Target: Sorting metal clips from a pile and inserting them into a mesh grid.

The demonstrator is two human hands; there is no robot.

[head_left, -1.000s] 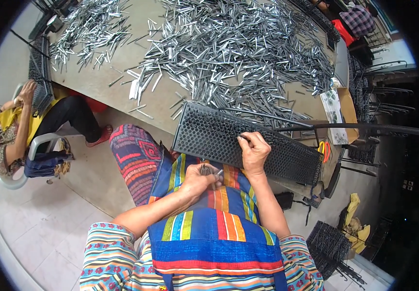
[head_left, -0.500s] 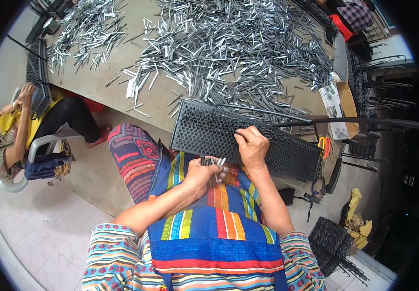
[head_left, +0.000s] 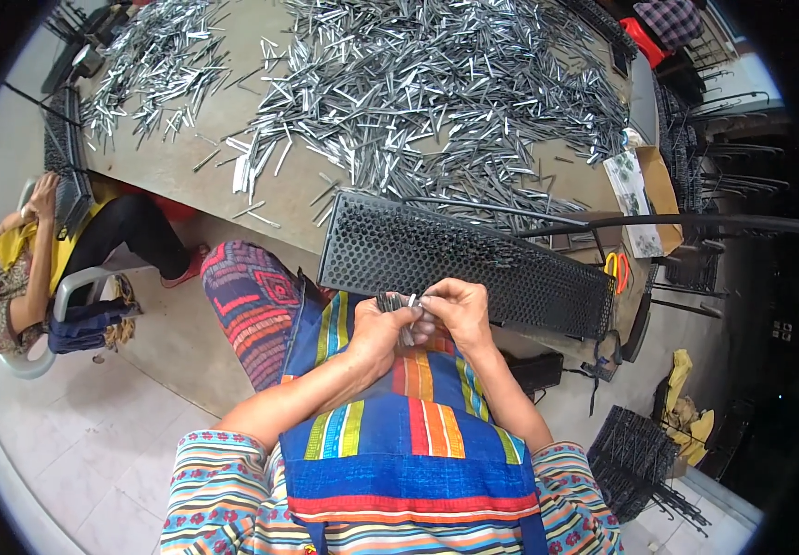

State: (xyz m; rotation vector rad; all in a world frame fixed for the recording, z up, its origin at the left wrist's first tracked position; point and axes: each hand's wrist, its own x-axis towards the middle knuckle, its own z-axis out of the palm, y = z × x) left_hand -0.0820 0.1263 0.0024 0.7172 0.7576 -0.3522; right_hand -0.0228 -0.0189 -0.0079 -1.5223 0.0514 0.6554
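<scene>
My left hand [head_left: 383,330] is closed around a small bundle of thin grey and silver strips [head_left: 388,302], held over my lap. My right hand [head_left: 460,314] pinches the end of one silver strip [head_left: 412,301] at that bundle, its fingertips close to the left fingers. Just beyond both hands, a long black perforated tray [head_left: 390,242] lies slantwise, its far edge against the table. Rows of round holes cover its face, and dark pieces seem to fill some of them toward the right.
Loose metallic strips [head_left: 455,83] heap over the table [head_left: 159,176]. A black bar crosses beyond the tray, near orange-handled scissors [head_left: 616,268] and an open cardboard box [head_left: 645,199]. At left another person [head_left: 34,250] sits by a similar tray. Black racks [head_left: 626,453] stand at right.
My right hand has come off the tray's face, moving left and toward me to the bundle in my left hand. The left hand stays nearly in place.
</scene>
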